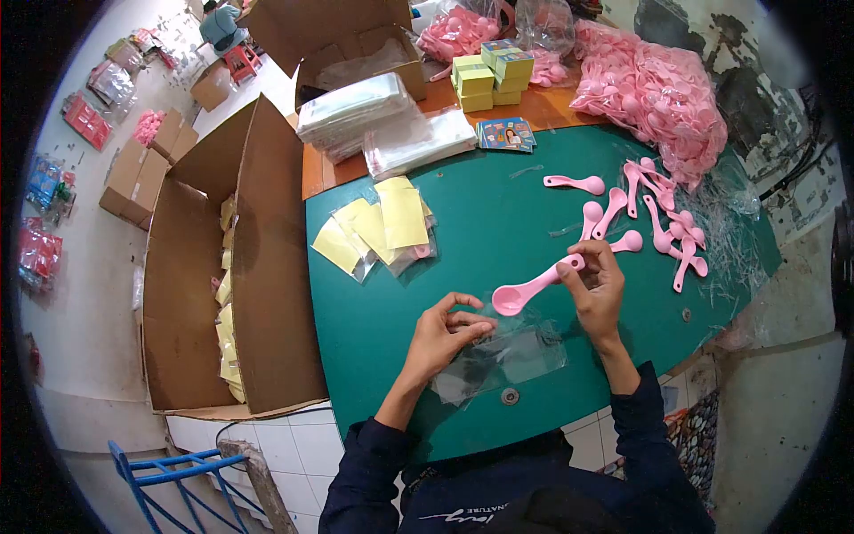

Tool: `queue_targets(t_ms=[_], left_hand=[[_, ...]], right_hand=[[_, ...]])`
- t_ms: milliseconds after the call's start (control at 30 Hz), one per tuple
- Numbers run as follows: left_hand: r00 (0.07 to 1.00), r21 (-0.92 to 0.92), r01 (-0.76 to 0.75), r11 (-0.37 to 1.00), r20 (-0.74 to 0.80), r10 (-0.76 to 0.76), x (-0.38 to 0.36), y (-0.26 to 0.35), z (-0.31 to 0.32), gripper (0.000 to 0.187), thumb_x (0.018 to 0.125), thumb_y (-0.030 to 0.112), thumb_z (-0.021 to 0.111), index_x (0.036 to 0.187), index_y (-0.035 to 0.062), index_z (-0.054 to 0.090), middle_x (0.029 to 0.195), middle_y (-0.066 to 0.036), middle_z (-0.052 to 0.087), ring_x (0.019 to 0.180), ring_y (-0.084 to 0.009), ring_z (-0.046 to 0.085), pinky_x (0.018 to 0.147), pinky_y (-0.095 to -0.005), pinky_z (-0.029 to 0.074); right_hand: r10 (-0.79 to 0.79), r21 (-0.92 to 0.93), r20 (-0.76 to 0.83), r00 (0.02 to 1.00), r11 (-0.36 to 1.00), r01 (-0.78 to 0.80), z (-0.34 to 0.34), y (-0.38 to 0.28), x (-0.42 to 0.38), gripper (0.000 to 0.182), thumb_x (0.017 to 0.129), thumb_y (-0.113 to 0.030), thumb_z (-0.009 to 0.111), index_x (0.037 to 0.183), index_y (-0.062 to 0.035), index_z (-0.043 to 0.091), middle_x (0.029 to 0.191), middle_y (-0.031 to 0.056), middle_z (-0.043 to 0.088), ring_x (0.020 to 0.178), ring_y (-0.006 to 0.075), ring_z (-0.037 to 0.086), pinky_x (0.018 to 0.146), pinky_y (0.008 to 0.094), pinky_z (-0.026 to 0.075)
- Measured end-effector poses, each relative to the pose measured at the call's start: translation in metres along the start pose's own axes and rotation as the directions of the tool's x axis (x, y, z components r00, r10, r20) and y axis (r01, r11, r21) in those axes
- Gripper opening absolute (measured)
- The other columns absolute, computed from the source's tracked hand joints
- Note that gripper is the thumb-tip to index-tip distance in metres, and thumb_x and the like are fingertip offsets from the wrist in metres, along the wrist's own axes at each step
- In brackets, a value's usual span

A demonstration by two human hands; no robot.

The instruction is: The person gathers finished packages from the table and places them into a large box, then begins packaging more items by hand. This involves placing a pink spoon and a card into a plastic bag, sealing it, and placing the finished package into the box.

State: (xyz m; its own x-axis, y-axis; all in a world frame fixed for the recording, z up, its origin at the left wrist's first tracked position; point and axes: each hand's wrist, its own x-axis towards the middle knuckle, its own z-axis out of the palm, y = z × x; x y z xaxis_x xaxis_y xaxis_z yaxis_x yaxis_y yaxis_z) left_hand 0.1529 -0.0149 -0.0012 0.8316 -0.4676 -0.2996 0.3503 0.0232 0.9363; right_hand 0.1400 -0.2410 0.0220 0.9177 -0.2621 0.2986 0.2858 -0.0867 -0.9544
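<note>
A pink spoon (525,289) is held by its handle end in my right hand (596,289), thumb and fingers pinched on it, with the bowl pointing left. My left hand (449,334) is just left of the bowl, fingers curled at the edge of a clear plastic bag (507,356); its fingertips meet the clear film. Below the spoon, clear bags lie flat on the green table (374,338). Beyond my right hand, several loose pink spoons (610,214) are scattered. Packed bags with yellow cards (403,214) lie at the upper left of the table.
A tall open cardboard box (276,267) stands left, holding yellow-card packs (226,329). Stacked clear bags (418,142), card stacks (476,82) and a large bag of pink spoons (654,98) are at the back. A blue metal frame (178,467) is lower left. A person (222,27) sits far off.
</note>
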Motion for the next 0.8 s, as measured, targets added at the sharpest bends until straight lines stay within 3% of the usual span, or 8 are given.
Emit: queue_targets(t_ms=[300, 433, 467, 567, 600, 667, 733, 800], left_hand=[[0.994, 0.061, -0.088, 0.994, 0.069, 0.084, 0.003, -0.001, 0.012, 0.029, 0.088, 0.009, 0.058, 0.114, -0.0008, 0.053, 0.101, -0.012, 0.065, 0.089, -0.0146, 0.063, 0.076, -0.0250, 0.050], [0.992, 0.594, -0.108, 0.797, 0.112, 0.051, 0.009, 0.015, 0.011, 0.030, 0.094, 0.025, 0.048, 0.102, 0.0003, 0.062, 0.078, -0.006, 0.065, 0.068, -0.0100, 0.056, 0.062, -0.0279, 0.045], [0.984, 0.506, -0.165, 0.847, 0.144, 0.106, 0.013, 0.010, 0.010, 0.034, 0.095, 0.030, 0.044, 0.099, 0.0015, 0.063, 0.068, -0.005, 0.060, 0.061, -0.0099, 0.049, 0.056, -0.0295, 0.041], [0.982, 0.287, -0.147, 0.947, 0.158, 0.104, 0.019, 0.025, 0.010, 0.038, 0.097, 0.027, 0.040, 0.106, -0.0034, 0.061, 0.094, -0.006, 0.064, 0.089, -0.0136, 0.057, 0.080, -0.0277, 0.046], [0.956, 0.207, -0.252, 0.945, 0.202, 0.211, 0.021, 0.032, 0.009, 0.038, 0.098, 0.026, 0.038, 0.108, -0.0025, 0.060, 0.098, -0.008, 0.064, 0.092, -0.0153, 0.059, 0.081, -0.0290, 0.047], [0.955, 0.080, -0.251, 0.965, 0.180, 0.234, 0.008, 0.061, 0.016, 0.037, 0.098, 0.026, 0.038, 0.107, -0.0017, 0.061, 0.100, -0.010, 0.064, 0.094, -0.0173, 0.060, 0.083, -0.0311, 0.047], [0.900, -0.016, -0.375, 0.927, 0.231, 0.369, 0.006, 0.070, 0.014, 0.039, 0.098, 0.027, 0.038, 0.102, -0.0023, 0.063, 0.102, -0.014, 0.065, 0.098, -0.0212, 0.060, 0.085, -0.0340, 0.047], [0.816, -0.044, -0.483, 0.875, 0.340, 0.468, 0.003, 0.080, 0.011, 0.033, 0.097, 0.021, 0.041, 0.104, -0.0016, 0.063, 0.103, -0.011, 0.065, 0.097, -0.0174, 0.060, 0.082, -0.0293, 0.048]], right_hand=[[0.132, -0.089, 0.182, 0.974, 0.989, -0.117, 0.008, -0.003, -0.004, 0.026, 0.078, -0.002, 0.067, 0.097, 0.0000, 0.050, 0.079, 0.0080, 0.062, 0.074, 0.0122, 0.063, 0.063, 0.0251, 0.052], [-0.060, -0.090, 0.114, 0.992, 0.993, 0.071, 0.012, -0.006, 0.001, 0.026, 0.077, 0.000, 0.067, 0.095, -0.0016, 0.049, 0.076, 0.0080, 0.062, 0.072, 0.0118, 0.063, 0.063, 0.0238, 0.052], [0.043, -0.159, 0.178, 0.983, 0.987, -0.014, 0.009, -0.013, 0.000, 0.026, 0.084, -0.017, 0.065, 0.097, -0.0015, 0.050, 0.083, 0.0084, 0.062, 0.080, 0.0129, 0.062, 0.069, 0.0264, 0.051], [-0.284, -0.143, 0.630, 0.722, 0.872, 0.468, 0.007, -0.020, 0.032, 0.037, 0.089, -0.039, 0.055, 0.094, -0.0020, 0.054, 0.092, 0.0086, 0.061, 0.089, 0.0155, 0.059, 0.075, 0.0296, 0.049], [-0.286, 0.010, 0.551, 0.784, 0.941, 0.337, 0.016, -0.016, 0.042, 0.055, 0.089, -0.055, 0.042, 0.088, -0.0028, 0.058, 0.096, 0.0091, 0.059, 0.093, 0.0190, 0.057, 0.077, 0.0320, 0.048], [-0.116, 0.259, 0.402, 0.908, 0.966, 0.009, 0.024, 0.007, 0.084, 0.050, 0.091, -0.049, 0.043, 0.086, -0.0029, 0.061, 0.096, 0.0123, 0.058, 0.091, 0.0237, 0.057, 0.077, 0.0339, 0.047], [0.087, -0.234, 0.193, 0.977, 0.971, -0.040, 0.027, 0.039, 0.145, 0.047, 0.091, -0.046, 0.045, 0.092, -0.0019, 0.062, 0.103, 0.0171, 0.057, 0.093, 0.0296, 0.056, 0.080, 0.0389, 0.046], [-0.116, -0.694, 0.042, 0.992, 0.711, 0.113, 0.027, 0.086, 0.198, 0.041, 0.088, -0.040, 0.051, 0.095, -0.0024, 0.063, 0.107, 0.0195, 0.056, 0.096, 0.0328, 0.055, 0.082, 0.0429, 0.044]])
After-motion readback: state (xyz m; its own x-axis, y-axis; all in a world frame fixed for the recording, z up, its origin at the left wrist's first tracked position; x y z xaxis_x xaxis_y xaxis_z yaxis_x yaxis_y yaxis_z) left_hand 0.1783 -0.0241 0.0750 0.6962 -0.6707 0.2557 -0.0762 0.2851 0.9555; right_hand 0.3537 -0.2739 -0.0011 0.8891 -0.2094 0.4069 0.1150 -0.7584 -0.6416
